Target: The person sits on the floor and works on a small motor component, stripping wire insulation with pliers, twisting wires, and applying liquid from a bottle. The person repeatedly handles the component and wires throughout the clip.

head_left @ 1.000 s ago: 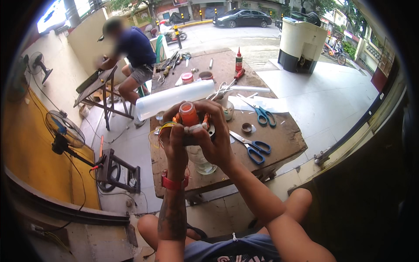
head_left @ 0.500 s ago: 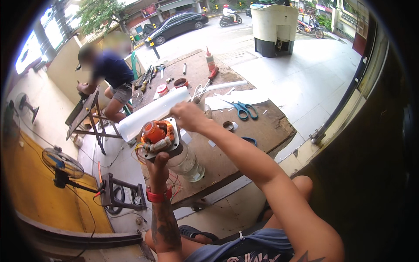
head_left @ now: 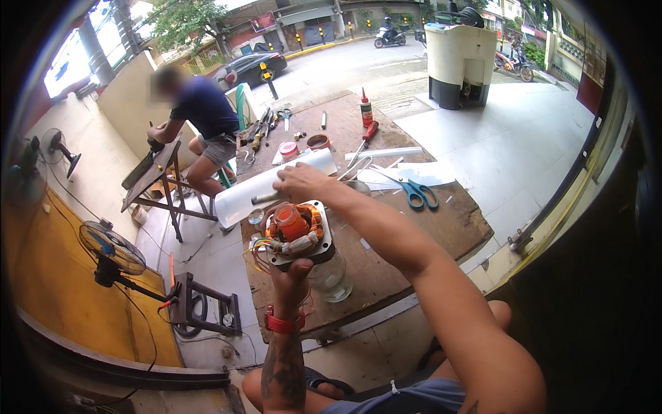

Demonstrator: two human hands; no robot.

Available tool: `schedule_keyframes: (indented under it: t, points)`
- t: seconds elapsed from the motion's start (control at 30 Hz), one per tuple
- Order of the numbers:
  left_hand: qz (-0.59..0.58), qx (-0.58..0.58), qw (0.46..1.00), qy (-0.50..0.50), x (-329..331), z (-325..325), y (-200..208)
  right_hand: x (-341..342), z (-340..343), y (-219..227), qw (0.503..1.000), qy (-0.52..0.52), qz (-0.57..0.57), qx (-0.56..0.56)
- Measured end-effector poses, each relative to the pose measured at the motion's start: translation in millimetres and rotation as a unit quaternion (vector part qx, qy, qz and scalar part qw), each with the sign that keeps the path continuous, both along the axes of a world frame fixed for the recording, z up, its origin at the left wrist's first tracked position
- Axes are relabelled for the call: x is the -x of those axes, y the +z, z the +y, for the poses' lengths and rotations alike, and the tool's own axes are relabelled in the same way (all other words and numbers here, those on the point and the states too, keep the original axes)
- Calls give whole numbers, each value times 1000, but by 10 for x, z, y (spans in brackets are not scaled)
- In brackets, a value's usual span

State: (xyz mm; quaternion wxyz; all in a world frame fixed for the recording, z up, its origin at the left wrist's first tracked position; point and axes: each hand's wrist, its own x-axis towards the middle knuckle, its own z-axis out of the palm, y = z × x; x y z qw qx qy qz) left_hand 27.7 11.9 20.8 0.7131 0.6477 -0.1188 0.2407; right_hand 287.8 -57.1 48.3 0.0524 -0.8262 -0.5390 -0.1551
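My left hand (head_left: 289, 281) is closed around the lower side of a motor stator (head_left: 317, 238), thumb on its front. The stator has a square metal flange, orange copper windings, an orange-red lining in its bore and several coloured lead wires (head_left: 258, 247). Just above it, my right hand (head_left: 303, 183) grips a short grey rod-like tool (head_left: 266, 198), its end pointing left; its exact kind does not show. A clear glass jar (head_left: 334, 279) stands on the wooden table (head_left: 414, 241) directly behind and below the stator.
White sheet material (head_left: 238, 200) lies rolled behind my hands. Blue-handled scissors (head_left: 418, 194), a red-handled screwdriver (head_left: 369, 131), a red glue bottle (head_left: 366, 110) and pliers (head_left: 261, 131) lie or stand beyond. A co-worker (head_left: 200, 110) sits at a small stand on the left.
My right hand has lifted slightly from the stator's far edge, and the grey tool now shows in it. The stator stays in my left hand. The whole view has shifted.
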Motion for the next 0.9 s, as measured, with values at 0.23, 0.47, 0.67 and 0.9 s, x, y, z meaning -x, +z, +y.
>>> schedule_keyframes:
  t: [0.23,0.47,0.67,0.9]
  points:
    - [-73,14,997,-21,-55,-196,427,539,-1200,976,677,5,498,-541]
    - [-30,-160,986,-23,93,39,1163,1681,-2057,1002,501,72,590,-630]
    - [-184,-531,792,239,218,28,1538,2557,-2459,836,631,-44,438,-639]
    - [-64,-423,892,145,120,-317,1517,3250,-1888,423,427,11,586,-689]
